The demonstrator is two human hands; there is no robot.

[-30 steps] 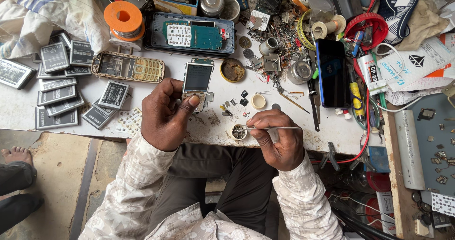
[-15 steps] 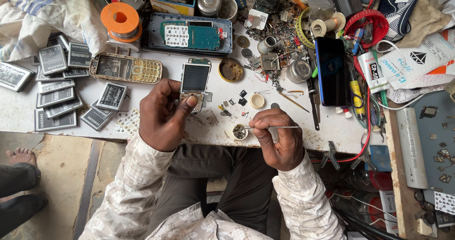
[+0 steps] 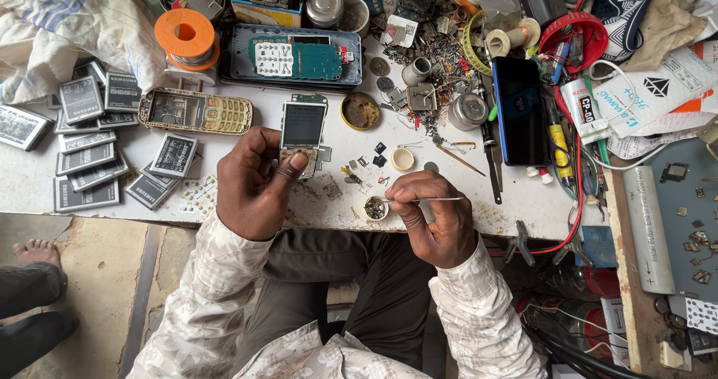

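Little is changed from the earlier frames: the small phone board with a screen point(image 3: 302, 132) is still pinned to the white table point(image 3: 516, 199) by the left hand point(image 3: 253, 184), thumb pressed on its lower end. The tweezers point(image 3: 419, 199) are kept pinched in the right hand point(image 3: 437, 218), fingers closed narrowly, tips held at a little cap of tiny parts point(image 3: 375, 208).
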